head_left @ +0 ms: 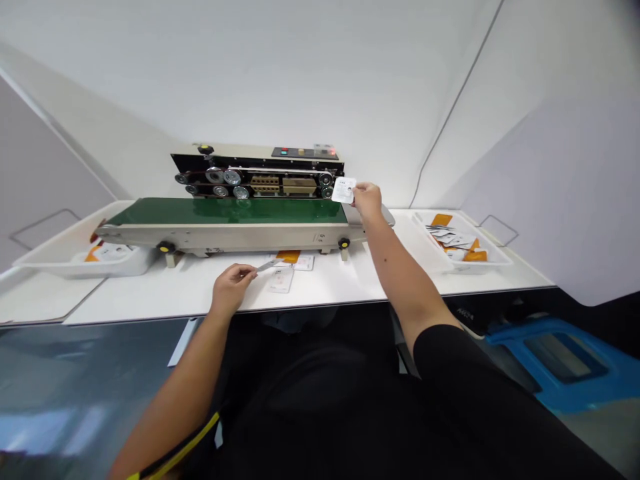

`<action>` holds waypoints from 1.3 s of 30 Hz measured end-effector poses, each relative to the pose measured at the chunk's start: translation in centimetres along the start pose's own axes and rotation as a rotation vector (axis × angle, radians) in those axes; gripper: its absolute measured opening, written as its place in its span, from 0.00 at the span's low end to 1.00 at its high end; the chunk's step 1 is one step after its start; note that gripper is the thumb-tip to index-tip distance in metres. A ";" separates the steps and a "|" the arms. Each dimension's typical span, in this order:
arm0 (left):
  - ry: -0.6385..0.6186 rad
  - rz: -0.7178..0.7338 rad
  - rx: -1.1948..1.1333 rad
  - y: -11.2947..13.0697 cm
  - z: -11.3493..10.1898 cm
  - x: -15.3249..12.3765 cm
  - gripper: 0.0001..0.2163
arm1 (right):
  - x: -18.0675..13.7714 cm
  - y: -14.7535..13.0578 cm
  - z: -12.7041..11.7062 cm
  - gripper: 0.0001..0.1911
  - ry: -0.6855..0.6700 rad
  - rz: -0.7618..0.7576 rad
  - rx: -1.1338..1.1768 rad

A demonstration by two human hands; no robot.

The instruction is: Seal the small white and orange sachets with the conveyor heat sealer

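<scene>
A white sachet (344, 190) with small dark print is held up at the right-hand end of the machine (260, 177), just beside its last pair of rollers and above the near end of the green belt (225, 210). The person's right hand (367, 199) pinches it by its right edge. The left hand (233, 287), well apart and lower, has its fingertips closed on a thin pale piece (267, 265), probably another sachet seen nearly edge-on, though the view is too slight to be sure.

The step in hand looks like offering the sachet to the rollers. The next move calls for a straight, level edge at the intake and a release that keeps fingers clear of the rollers.

Under the left hand's piece, on the white desk (165, 293), lie a white packet (281, 280) and an orange packet (289, 256). Farther out, a right tray (480, 268) and a left tray (115, 268) both hold white and orange packets.
</scene>
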State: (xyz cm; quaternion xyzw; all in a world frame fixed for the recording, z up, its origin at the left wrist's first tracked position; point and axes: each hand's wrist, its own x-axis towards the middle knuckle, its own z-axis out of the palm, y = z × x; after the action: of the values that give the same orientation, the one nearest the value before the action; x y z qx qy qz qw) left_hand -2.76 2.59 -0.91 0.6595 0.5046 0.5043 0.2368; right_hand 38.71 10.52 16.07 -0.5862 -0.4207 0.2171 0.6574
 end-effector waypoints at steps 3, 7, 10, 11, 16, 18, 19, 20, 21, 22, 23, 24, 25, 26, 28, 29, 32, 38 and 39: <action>0.010 0.004 0.001 -0.2 -0.1 0.0 0.09 | 2.7 0.3 -0.1 0.06 -0.021 0.171 0.000; 0.002 0.005 0.006 -0.2 -0.2 0.0 0.09 | 3.4 0.6 2.2 0.09 -0.066 0.241 -0.009; -0.008 -0.012 -0.014 0.0 -0.2 0.0 0.09 | 3.9 0.5 3.6 0.10 -0.097 0.230 -0.020; -0.012 -0.024 -0.036 0.1 -0.2 -0.1 0.09 | 4.0 0.4 3.7 0.09 -0.109 0.226 -0.027; 0.022 -0.160 -0.246 0.8 0.3 -0.4 0.14 | 1.2 0.1 2.7 0.08 -0.021 -0.067 -0.124; 0.059 -0.203 -0.361 1.2 0.5 -0.5 0.18 | -2.7 0.9 2.6 0.12 0.042 -0.330 -0.144; 0.086 -0.222 -0.427 1.3 0.6 -0.5 0.20 | -5.2 1.7 2.8 0.13 0.012 -0.402 -0.125; 0.107 -0.246 -0.490 1.5 0.7 -0.5 0.22 | -7.9 2.7 3.2 0.14 -0.068 -0.422 -0.091; 0.115 -0.269 -0.544 1.6 0.8 -0.6 0.24 | -10.6 3.8 3.8 0.15 -0.177 -0.397 -0.056; 0.110 -0.293 -0.583 1.7 0.8 -0.7 0.25 | -13.4 5.0 4.6 0.15 -0.312 -0.336 -0.027; 0.088 -0.309 -0.607 1.7 0.9 -0.8 0.25 | -15.9 6.2 5.5 0.16 -0.436 -0.249 0.002; 0.063 -0.320 -0.617 1.8 0.9 -1.0 0.26 | -18.0 7.3 6.4 0.17 -0.531 -0.148 0.027; 0.038 -0.323 -0.617 1.8 1.0 -1.1 0.26 | -19.8 8.2 7.3 0.19 -0.603 -0.044 0.048; 0.015 -0.320 -0.607 1.9 1.0 -1.3 0.26 | -21.1 9.0 8.1 0.19 -0.653 0.052 0.068; -0.021 -0.303 -0.570 2.0 1.2 -1.4 0.26 | -22.4 10.1 9.3 0.20 -0.705 0.177 0.098; -0.039 -0.292 -0.546 2.0 1.3 -1.4 0.26 | -22.6 10.4 9.6 0.20 -0.724 0.199 0.108; -0.093 -0.255 -0.470 1.9 1.6 -1.4 0.25 | -22.3 10.9 10.0 0.18 -0.777 0.164 0.111; -0.266 -0.082 -0.214 1.9 1.7 -1.8 0.19 | -21.5 10.7 9.3 0.09 -0.749 0.022 0.093; -0.290 -0.047 -0.152 2.1 1.6 -1.9 0.18 | -21.4 10.5 9.1 0.08 -0.730 -0.018 0.085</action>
State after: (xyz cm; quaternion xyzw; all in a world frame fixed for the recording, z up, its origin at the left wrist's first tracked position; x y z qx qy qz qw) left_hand -0.36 0.37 -0.60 0.6935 0.4410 0.4347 0.3682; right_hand 21.75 1.47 -0.71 -0.4384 -0.6233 0.4233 0.4900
